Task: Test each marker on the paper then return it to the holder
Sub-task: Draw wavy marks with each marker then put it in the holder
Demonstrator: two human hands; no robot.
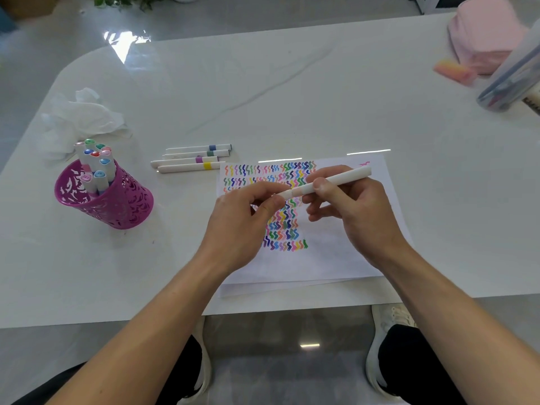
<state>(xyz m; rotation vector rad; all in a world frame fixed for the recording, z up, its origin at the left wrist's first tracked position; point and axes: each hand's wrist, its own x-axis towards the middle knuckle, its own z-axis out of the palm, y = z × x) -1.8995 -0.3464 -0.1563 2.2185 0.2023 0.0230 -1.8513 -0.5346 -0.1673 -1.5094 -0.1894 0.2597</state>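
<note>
Both hands hold one white marker [336, 180] above the paper [336, 252], which is covered with rows of coloured squiggles. My right hand [347, 206] grips the marker's barrel. My left hand [242, 217] pinches its left end, where the cap sits; a pale pink band shows between the hands. The purple cut-out holder [117, 203] stands at the left with several markers upright in it. Several white markers [191, 159] with blue, green, purple and yellow bands lie side by side between the holder and the paper.
Crumpled white tissue [79, 115] lies behind the holder. At the far right are a pink cloth item [485, 36], an orange-pink eraser [454, 72] and a clear tube of pens [514, 83]. The table's front edge runs just below the paper.
</note>
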